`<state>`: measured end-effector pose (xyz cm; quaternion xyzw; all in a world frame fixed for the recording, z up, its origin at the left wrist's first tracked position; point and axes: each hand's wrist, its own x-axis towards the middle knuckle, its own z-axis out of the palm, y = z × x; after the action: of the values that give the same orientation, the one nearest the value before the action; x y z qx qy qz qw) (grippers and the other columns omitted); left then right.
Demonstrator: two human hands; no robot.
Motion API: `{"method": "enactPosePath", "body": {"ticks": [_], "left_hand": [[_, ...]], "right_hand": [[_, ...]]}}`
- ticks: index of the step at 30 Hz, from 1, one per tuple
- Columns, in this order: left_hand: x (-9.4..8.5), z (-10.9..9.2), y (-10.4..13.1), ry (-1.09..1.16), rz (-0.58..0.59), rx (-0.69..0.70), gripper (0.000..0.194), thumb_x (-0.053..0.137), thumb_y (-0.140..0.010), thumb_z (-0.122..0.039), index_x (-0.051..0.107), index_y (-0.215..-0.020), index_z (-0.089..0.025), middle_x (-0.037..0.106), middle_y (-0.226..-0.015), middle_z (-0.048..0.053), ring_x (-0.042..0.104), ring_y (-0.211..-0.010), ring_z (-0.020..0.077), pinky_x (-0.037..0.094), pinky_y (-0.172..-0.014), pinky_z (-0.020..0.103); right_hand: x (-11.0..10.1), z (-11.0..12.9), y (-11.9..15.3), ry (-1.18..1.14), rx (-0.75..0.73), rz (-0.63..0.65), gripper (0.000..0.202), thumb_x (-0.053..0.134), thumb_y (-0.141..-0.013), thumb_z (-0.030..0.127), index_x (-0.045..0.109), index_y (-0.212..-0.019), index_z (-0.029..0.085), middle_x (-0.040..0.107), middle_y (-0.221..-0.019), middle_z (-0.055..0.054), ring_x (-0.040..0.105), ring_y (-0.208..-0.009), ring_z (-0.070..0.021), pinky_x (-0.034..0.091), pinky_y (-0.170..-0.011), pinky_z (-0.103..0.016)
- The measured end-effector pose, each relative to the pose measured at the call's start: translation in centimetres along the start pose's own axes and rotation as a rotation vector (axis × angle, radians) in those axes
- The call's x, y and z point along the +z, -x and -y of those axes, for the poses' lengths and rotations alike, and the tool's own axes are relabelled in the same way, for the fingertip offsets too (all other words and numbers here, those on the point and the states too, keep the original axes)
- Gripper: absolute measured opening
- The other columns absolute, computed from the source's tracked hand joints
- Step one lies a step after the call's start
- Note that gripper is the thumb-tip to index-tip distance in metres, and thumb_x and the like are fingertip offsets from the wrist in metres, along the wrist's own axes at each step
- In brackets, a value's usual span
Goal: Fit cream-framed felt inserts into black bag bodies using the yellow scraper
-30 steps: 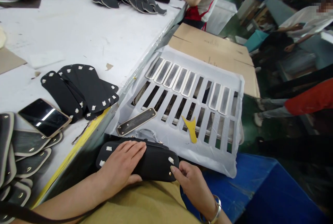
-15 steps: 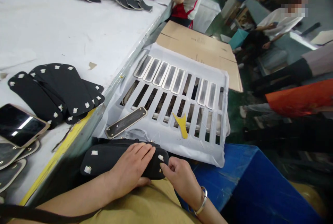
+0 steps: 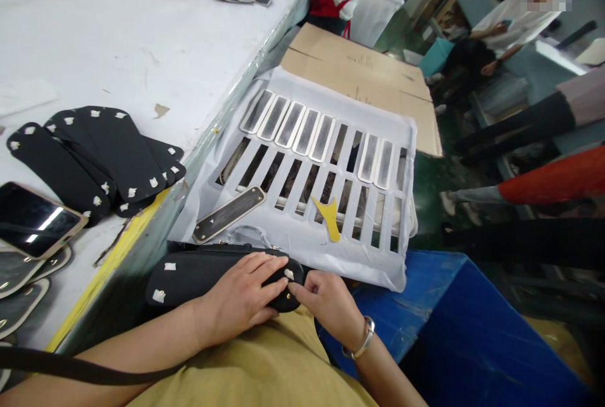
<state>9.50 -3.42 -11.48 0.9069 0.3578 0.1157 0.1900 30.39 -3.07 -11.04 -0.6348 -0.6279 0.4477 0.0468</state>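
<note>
In front of my body is a long black panel (image 3: 201, 278) with rounded ends, white tabs at its corners and small brass studs. My left hand (image 3: 243, 293) lies over its right half, fingers pressing near the right-end tab and thumb along the near edge, gripping it. At the right end, my right hand (image 3: 333, 306) is curled in a pinch, thumb and forefinger on the edge beside a stud. What lies under the panel is hidden. Just beyond it, a narrow light-edged strip (image 3: 229, 215) rests on a grey slotted tray (image 3: 293, 256).
More black panels (image 3: 132, 149) are fanned out on the white table (image 3: 118, 48) at left, beside a phone (image 3: 35, 218). A yellow forked piece (image 3: 329, 218) and several framed strips (image 3: 305, 131) lie on the tray. Cardboard (image 3: 363, 73) extends beyond; a blue bin (image 3: 454, 312) stands right. Other people are nearby.
The view has tilted slightly, so the scene sits a little higher. My left fingers have shifted toward the panel's right-end tab. My right hand still pinches at the same end.
</note>
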Motion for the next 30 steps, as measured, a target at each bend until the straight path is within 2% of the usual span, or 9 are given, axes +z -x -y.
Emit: {"method": "enactPosePath", "body": {"ticks": [3, 6, 9, 12, 16, 23, 28, 30], "left_hand": [[-0.1, -0.3, -0.1, -0.006, 0.007, -0.01, 0.041, 0.069, -0.072, -0.031, 0.058, -0.11, -0.018, 0.045, -0.133, 0.013, 0.041, -0.118, 0.0298, 0.035, -0.1, 0.047], [-0.2, -0.6, 0.0, -0.018, 0.004, -0.011, 0.04, 0.069, -0.072, -0.028, 0.059, -0.109, -0.018, 0.046, -0.131, 0.014, 0.041, -0.118, 0.0299, 0.036, -0.099, 0.046], [-0.3, -0.9, 0.0, -0.033, 0.003, -0.016, 0.04, 0.07, -0.071, -0.026, 0.059, -0.109, -0.018, 0.047, -0.129, 0.014, 0.043, -0.117, 0.0299, 0.037, -0.098, 0.046], [-0.4, -1.3, 0.0, -0.046, 0.0, -0.022, 0.04, 0.069, -0.071, -0.025, 0.059, -0.109, -0.018, 0.048, -0.128, 0.014, 0.044, -0.116, 0.0294, 0.038, -0.097, 0.046], [-0.4, -1.8, 0.2, -0.066, -0.017, -0.017, 0.037, 0.066, -0.074, -0.025, 0.06, -0.109, -0.017, 0.049, -0.128, 0.015, 0.044, -0.115, 0.029, 0.038, -0.097, 0.045], [-0.1, -2.1, 0.3, -0.058, -0.024, -0.045, 0.04, 0.067, -0.073, -0.024, 0.059, -0.111, -0.017, 0.047, -0.129, 0.015, 0.043, -0.116, 0.0298, 0.038, -0.097, 0.046], [0.1, -1.6, 0.3, 0.034, -0.06, -0.093, 0.054, 0.07, -0.068, -0.02, 0.051, -0.119, -0.018, 0.048, -0.129, 0.013, 0.043, -0.118, 0.0276, 0.038, -0.1, 0.046], [0.1, -1.4, 0.5, 0.046, -0.072, -0.11, 0.058, 0.069, -0.067, -0.02, 0.048, -0.121, -0.016, 0.046, -0.131, 0.014, 0.042, -0.119, 0.0279, 0.037, -0.1, 0.046]], "right_hand": [[-0.9, -1.5, 0.0, -0.259, 0.086, 0.102, 0.036, 0.052, -0.079, 0.046, 0.042, -0.057, 0.019, 0.041, -0.042, 0.007, 0.037, -0.036, -0.0068, 0.025, -0.037, -0.02], [-1.4, -2.5, 0.5, -0.465, 0.125, 0.048, 0.034, 0.047, -0.082, 0.045, 0.043, -0.061, 0.019, 0.042, -0.042, 0.007, 0.036, -0.032, -0.0062, 0.027, -0.034, -0.018], [-1.0, -2.4, 1.3, -0.529, 0.103, 0.038, 0.033, 0.049, -0.081, 0.045, 0.045, -0.061, 0.019, 0.044, -0.043, 0.007, 0.037, -0.032, -0.0057, 0.028, -0.033, -0.017], [0.2, -1.9, 1.8, -0.483, 0.057, 0.059, 0.033, 0.049, -0.081, 0.044, 0.047, -0.061, 0.019, 0.044, -0.04, 0.007, 0.038, -0.032, -0.006, 0.03, -0.035, -0.017], [1.4, -1.9, 1.7, -0.354, 0.016, 0.012, 0.032, 0.052, -0.081, 0.043, 0.048, -0.061, 0.019, 0.045, -0.04, 0.006, 0.042, -0.034, -0.0067, 0.031, -0.037, -0.017], [1.7, -2.1, 1.9, -0.312, 0.035, 0.059, 0.033, 0.051, -0.081, 0.046, 0.05, -0.062, 0.019, 0.048, -0.041, 0.005, 0.046, -0.035, -0.0089, 0.033, -0.037, -0.019], [1.6, -0.6, 2.9, -0.155, -0.015, -0.112, 0.034, 0.047, -0.084, 0.044, 0.054, -0.063, 0.018, 0.052, -0.046, 0.004, 0.05, -0.04, -0.0086, 0.034, -0.045, -0.019], [1.5, 0.1, 3.0, -0.123, -0.012, -0.133, 0.031, 0.05, -0.082, 0.044, 0.054, -0.065, 0.019, 0.052, -0.046, 0.004, 0.05, -0.041, -0.0086, 0.033, -0.046, -0.02]]}}
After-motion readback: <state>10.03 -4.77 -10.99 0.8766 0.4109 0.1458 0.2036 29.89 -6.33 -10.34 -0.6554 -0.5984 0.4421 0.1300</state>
